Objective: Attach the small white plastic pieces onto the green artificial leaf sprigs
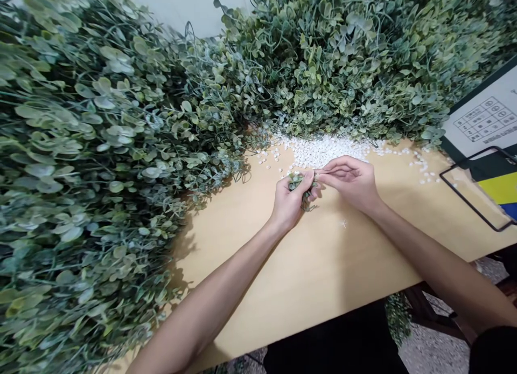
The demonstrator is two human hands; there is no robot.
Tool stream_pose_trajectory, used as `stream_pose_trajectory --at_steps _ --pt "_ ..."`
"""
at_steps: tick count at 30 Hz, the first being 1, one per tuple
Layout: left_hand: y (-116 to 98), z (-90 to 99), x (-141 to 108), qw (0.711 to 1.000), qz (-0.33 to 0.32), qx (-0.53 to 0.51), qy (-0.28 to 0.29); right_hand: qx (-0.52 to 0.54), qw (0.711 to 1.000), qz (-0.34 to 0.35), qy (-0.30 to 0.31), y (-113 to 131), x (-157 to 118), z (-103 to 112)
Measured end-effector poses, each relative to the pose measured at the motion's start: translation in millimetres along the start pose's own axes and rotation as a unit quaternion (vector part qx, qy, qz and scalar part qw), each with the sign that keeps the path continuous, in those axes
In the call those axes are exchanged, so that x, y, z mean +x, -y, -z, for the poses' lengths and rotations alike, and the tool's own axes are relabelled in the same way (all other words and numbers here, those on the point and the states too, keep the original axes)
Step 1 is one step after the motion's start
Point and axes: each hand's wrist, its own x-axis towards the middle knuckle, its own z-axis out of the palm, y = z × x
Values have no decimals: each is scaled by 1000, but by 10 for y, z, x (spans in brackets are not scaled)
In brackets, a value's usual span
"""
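Observation:
My left hand is closed around a small sprig of artificial green leaves, whose stems poke out below the fingers. Thumb and index finger of my right hand are pinched together at the sprig's right side, close to the left fingertips. Whatever sits in that pinch is too small to make out. Just beyond both hands lies a heap of small white plastic pieces on the wooden table. A single white star-shaped piece rests on the tabletop below my right hand.
Large piles of artificial foliage cover the table's left side, and more foliage lines the back. At the right stand a printed carton and a black wire frame. The table's front edge runs close to my lap.

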Motion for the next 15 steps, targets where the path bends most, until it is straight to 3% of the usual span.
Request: stream_pose_trajectory --at_steps 3,7,12,15 --pt "21 3 13 1000 -15 -6 23 0 1000 12 7 54 41 55" --pt "37 2 17 999 -37 -30 11 -14 999 29 6 262 108 116" --pt "1 -25 -8 997 -27 -68 20 -78 995 43 37 889 119 314" --pt "6 -29 -7 997 -22 -75 24 -123 988 44 77 1268 -105 595"
